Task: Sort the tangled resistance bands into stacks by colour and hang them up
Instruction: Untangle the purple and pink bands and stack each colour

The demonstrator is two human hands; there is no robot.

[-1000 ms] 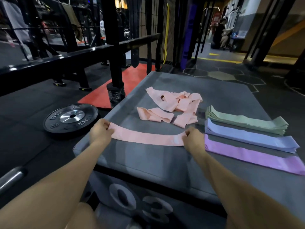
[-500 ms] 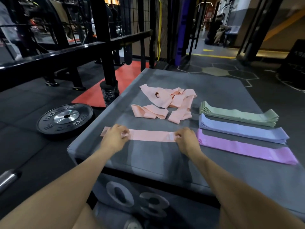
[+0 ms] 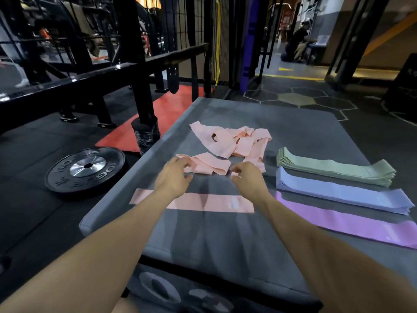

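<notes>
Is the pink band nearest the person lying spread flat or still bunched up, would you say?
Spread flat: the pink band lies as one straight strip on the grey pad, no twists visible, neither hand touching it.

Flat pink band (image 3: 203, 202) nearest; tangled pink bands (image 3: 234, 143) beyond.

A black weight plate (image 3: 86, 169) lies flat on the dark floor at left. Behind it — upper left — a black steel rack (image 3: 133, 62) stands beside a red mat (image 3: 155, 116). A person (image 3: 295, 42) crouches far off, upper right.
</notes>
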